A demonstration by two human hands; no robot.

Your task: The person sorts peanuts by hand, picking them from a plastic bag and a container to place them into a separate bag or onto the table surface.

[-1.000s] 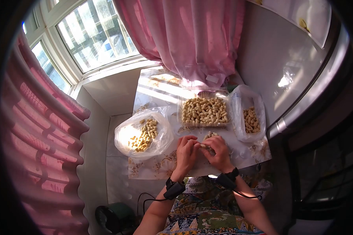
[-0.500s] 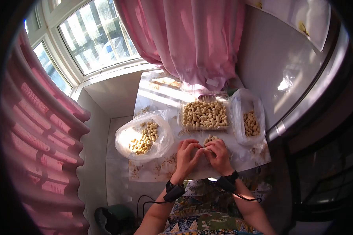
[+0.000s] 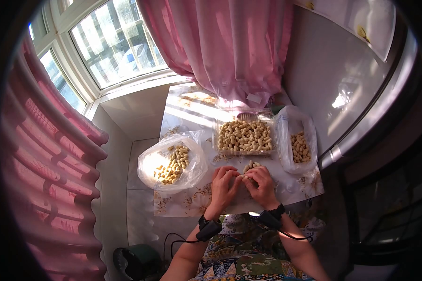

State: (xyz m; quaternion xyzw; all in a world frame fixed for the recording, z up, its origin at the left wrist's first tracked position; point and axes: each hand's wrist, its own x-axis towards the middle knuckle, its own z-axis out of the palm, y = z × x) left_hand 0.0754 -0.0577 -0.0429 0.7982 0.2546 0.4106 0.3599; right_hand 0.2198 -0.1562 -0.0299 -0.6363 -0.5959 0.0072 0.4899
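My left hand (image 3: 224, 186) and my right hand (image 3: 261, 185) are close together over the near part of the table, fingers bent and pinched. Between their fingertips is a small pale peanut (image 3: 242, 176), mostly covered by the fingers. A small pile of unshelled peanuts (image 3: 252, 165) lies on the tabletop just beyond my right hand, partly hidden by it. Behind it stands a clear plastic box (image 3: 219, 153) full of unshelled peanuts (image 3: 245, 136).
A clear plastic bag (image 3: 147, 177) with peanuts sits open at the left. Another plastic bag (image 3: 284, 161) holding peanuts stands at the right. The patterned table (image 3: 192, 206) touches the wall, beneath a pink curtain (image 3: 234, 47). A dark green bin (image 3: 143, 260) is on the floor.
My fingertips have parted slightly, with the thumbs a little farther from each other. The bags, the box and the pile have stayed in place.
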